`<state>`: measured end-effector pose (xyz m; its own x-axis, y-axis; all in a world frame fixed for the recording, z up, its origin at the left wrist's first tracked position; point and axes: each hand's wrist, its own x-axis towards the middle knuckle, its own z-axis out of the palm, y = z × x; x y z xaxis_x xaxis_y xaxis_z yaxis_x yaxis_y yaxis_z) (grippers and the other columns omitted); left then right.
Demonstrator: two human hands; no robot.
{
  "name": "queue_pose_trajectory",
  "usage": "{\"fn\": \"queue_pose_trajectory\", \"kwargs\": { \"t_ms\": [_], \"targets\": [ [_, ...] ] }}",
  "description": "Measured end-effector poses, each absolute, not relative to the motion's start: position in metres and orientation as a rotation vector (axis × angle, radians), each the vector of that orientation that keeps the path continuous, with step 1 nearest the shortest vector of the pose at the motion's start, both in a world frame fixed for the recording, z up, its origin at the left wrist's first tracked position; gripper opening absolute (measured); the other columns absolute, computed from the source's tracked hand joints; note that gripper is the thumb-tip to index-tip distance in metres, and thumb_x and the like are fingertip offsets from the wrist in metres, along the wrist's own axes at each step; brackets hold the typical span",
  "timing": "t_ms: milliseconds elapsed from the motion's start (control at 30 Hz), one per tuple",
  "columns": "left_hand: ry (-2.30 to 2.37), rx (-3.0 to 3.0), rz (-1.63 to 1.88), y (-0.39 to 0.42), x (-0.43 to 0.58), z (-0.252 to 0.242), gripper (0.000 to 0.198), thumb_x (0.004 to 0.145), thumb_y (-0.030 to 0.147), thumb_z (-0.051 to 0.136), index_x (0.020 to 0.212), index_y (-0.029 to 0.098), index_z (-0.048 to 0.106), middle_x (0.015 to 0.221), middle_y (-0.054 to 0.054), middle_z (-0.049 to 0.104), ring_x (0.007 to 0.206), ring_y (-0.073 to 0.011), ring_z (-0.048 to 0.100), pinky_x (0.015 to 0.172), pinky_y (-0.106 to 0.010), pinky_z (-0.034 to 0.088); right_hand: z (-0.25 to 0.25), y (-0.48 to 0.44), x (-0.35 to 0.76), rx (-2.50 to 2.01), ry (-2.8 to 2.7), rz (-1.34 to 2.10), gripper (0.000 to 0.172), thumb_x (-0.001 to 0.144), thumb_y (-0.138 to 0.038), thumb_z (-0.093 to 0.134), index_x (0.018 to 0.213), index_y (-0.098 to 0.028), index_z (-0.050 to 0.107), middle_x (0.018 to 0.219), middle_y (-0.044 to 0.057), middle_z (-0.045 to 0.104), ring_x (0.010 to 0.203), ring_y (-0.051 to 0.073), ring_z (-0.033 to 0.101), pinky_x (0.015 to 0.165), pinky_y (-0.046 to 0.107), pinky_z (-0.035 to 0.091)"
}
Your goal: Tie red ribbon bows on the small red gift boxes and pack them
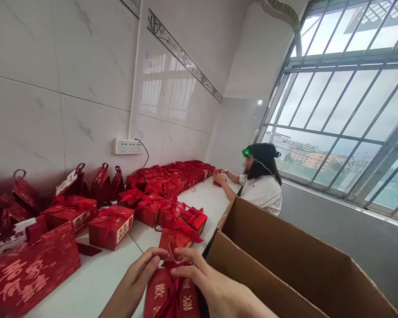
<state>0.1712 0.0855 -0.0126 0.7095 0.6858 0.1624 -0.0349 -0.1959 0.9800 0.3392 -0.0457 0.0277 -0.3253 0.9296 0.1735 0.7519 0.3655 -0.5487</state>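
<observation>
My left hand [137, 278] and my right hand [212, 287] meet at the bottom centre over a small red gift box [170, 296] with gold characters. Both hands pinch at its top, where a thin cord loop and red ribbon sit. The box is upright above the white counter's [99, 278] front edge. Just beyond my fingers stands another red box with a ribbon bow [177, 236].
Many red ribbon-tied gift boxes [111, 225] and red bags [101, 183] line the counter along the tiled wall. A large open cardboard carton [285, 260] stands at my right. Another person [262, 181] works with red boxes at the far end, by the window.
</observation>
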Motion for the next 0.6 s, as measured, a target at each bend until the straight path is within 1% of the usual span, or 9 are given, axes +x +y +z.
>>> {"fn": "queue_pose_trajectory", "kwargs": {
  "t_ms": [133, 200, 267, 333, 400, 433, 500, 533, 600],
  "targets": [
    [0.588, 1.673, 0.700, 0.092, 0.145, -0.031, 0.040, 0.076, 0.057, 0.049, 0.079, 0.020, 0.064, 0.081, -0.004, 0.068, 0.082, -0.0240, 0.064, 0.076, -0.032, 0.052, 0.007, -0.018, 0.323, -1.335, -2.177, 0.578, 0.082, 0.061, -0.031, 0.072, 0.135, -0.020, 0.038, 0.145, 0.016, 0.026, 0.127, 0.026, 0.042, 0.103, 0.038, 0.035],
    [0.653, 1.690, 0.752, 0.096, 0.135, -0.044, 0.037, 0.073, 0.055, 0.052, 0.079, 0.021, 0.065, 0.083, -0.005, 0.068, 0.083, -0.0246, 0.064, 0.076, -0.033, 0.052, -0.003, -0.007, 0.318, -1.297, -2.175, 0.585, 0.087, 0.056, -0.027, 0.074, 0.135, -0.019, 0.038, 0.145, 0.017, 0.025, 0.128, 0.027, 0.040, 0.103, 0.039, 0.036],
    [0.767, 1.717, 0.851, 0.097, 0.126, -0.057, 0.034, 0.072, 0.051, 0.053, 0.081, 0.021, 0.065, 0.087, -0.006, 0.067, 0.087, -0.0252, 0.064, 0.080, -0.036, 0.052, -0.016, 0.001, 0.313, -1.299, -2.150, 0.565, 0.087, 0.054, -0.021, 0.072, 0.134, -0.017, 0.038, 0.145, 0.017, 0.025, 0.132, 0.028, 0.034, 0.105, 0.039, 0.035],
    [0.913, 1.737, 0.962, 0.093, 0.118, -0.065, 0.032, 0.073, 0.049, 0.051, 0.083, 0.021, 0.064, 0.090, -0.007, 0.065, 0.091, -0.0257, 0.062, 0.085, -0.039, 0.050, -0.031, 0.003, 0.307, -1.364, -2.048, 0.509, 0.075, 0.059, -0.014, 0.065, 0.130, -0.016, 0.041, 0.141, 0.017, 0.032, 0.136, 0.027, 0.028, 0.107, 0.040, 0.031],
    [1.056, 1.741, 1.043, 0.084, 0.113, -0.068, 0.032, 0.074, 0.047, 0.049, 0.086, 0.020, 0.062, 0.093, -0.008, 0.063, 0.094, -0.0258, 0.060, 0.089, -0.042, 0.048, -0.048, 0.002, 0.302, -1.468, -1.839, 0.438, 0.058, 0.066, -0.010, 0.056, 0.122, -0.018, 0.046, 0.137, 0.016, 0.039, 0.134, 0.026, 0.031, 0.105, 0.042, 0.034],
    [1.114, 1.737, 1.065, 0.078, 0.111, -0.067, 0.032, 0.074, 0.047, 0.049, 0.087, 0.020, 0.060, 0.094, -0.008, 0.061, 0.094, -0.0258, 0.059, 0.089, -0.043, 0.047, -0.055, 0.000, 0.299, -1.506, -1.715, 0.411, 0.051, 0.069, -0.011, 0.053, 0.119, -0.018, 0.049, 0.134, 0.016, 0.042, 0.130, 0.025, 0.038, 0.101, 0.041, 0.039],
    [1.192, 1.713, 1.062, 0.067, 0.110, -0.063, 0.033, 0.073, 0.046, 0.050, 0.090, 0.019, 0.057, 0.094, -0.008, 0.060, 0.091, -0.0249, 0.059, 0.086, -0.043, 0.047, -0.067, -0.005, 0.293, -1.549, -1.480, 0.409, 0.036, 0.076, -0.018, 0.050, 0.113, -0.019, 0.051, 0.126, 0.015, 0.048, 0.111, 0.023, 0.054, 0.087, 0.037, 0.049],
    [1.213, 1.683, 1.037, 0.062, 0.110, -0.060, 0.034, 0.074, 0.047, 0.051, 0.093, 0.019, 0.055, 0.093, -0.007, 0.059, 0.087, -0.0236, 0.059, 0.082, -0.041, 0.048, -0.070, -0.007, 0.291, -1.559, -1.391, 0.432, 0.031, 0.080, -0.024, 0.048, 0.110, -0.018, 0.052, 0.119, 0.015, 0.053, 0.099, 0.021, 0.059, 0.079, 0.034, 0.051],
    [1.213, 1.595, 0.982, 0.056, 0.110, -0.055, 0.035, 0.077, 0.049, 0.050, 0.095, 0.020, 0.051, 0.085, -0.003, 0.059, 0.077, -0.0202, 0.059, 0.073, -0.036, 0.049, -0.071, -0.011, 0.287, -1.585, -1.272, 0.492, 0.028, 0.084, -0.035, 0.045, 0.104, -0.017, 0.054, 0.101, 0.011, 0.060, 0.081, 0.018, 0.061, 0.067, 0.030, 0.051]
  ]
}}
